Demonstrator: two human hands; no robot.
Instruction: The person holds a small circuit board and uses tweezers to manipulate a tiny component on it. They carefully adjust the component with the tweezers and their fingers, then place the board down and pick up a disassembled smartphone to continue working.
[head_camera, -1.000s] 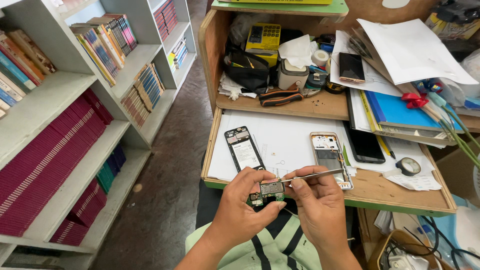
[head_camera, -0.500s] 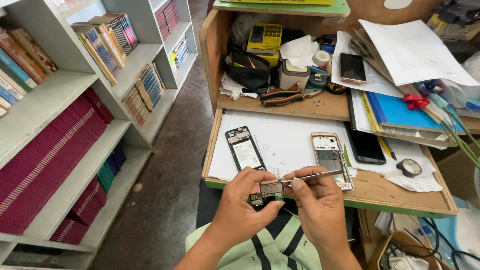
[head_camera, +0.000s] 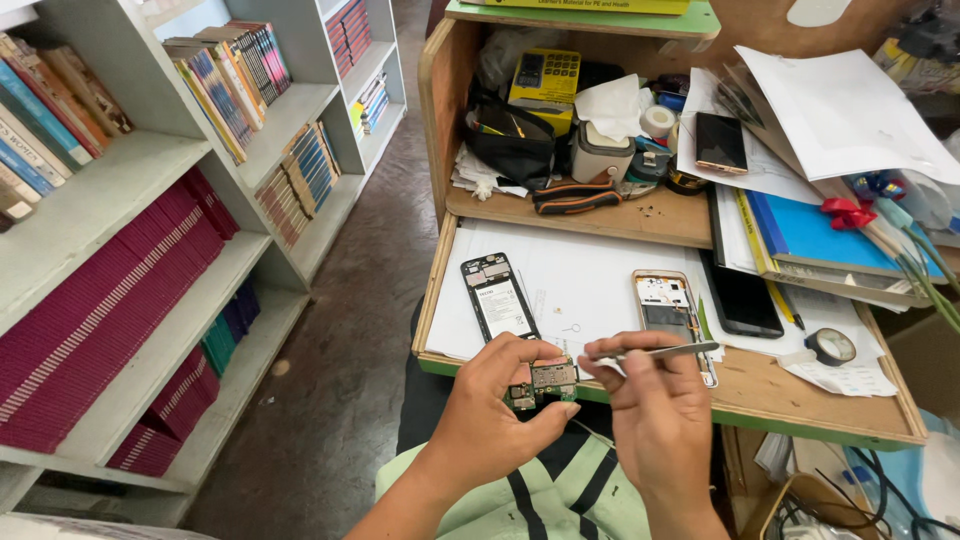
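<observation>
My left hand (head_camera: 497, 405) pinches a small green phone circuit board (head_camera: 545, 381) just over the front edge of the wooden desk tray (head_camera: 800, 405). My right hand (head_camera: 655, 415) grips metal tweezers (head_camera: 660, 351), held level with the tips pointing left, close to the board. On the white paper behind my hands lie an opened phone body (head_camera: 498, 298) on the left and a second opened phone frame (head_camera: 672, 315) on the right.
A black phone (head_camera: 742, 298), a tape roll (head_camera: 830, 346), a blue folder (head_camera: 830, 235) and loose papers crowd the right side. Pliers (head_camera: 576, 198), a black pouch (head_camera: 513, 140) and a yellow device (head_camera: 545, 75) sit at the back. Bookshelves (head_camera: 150, 250) stand to the left.
Almost nothing differs; both hands stay together over the tray's front edge, with only slight shifts of the fingers on the board and tweezers.
</observation>
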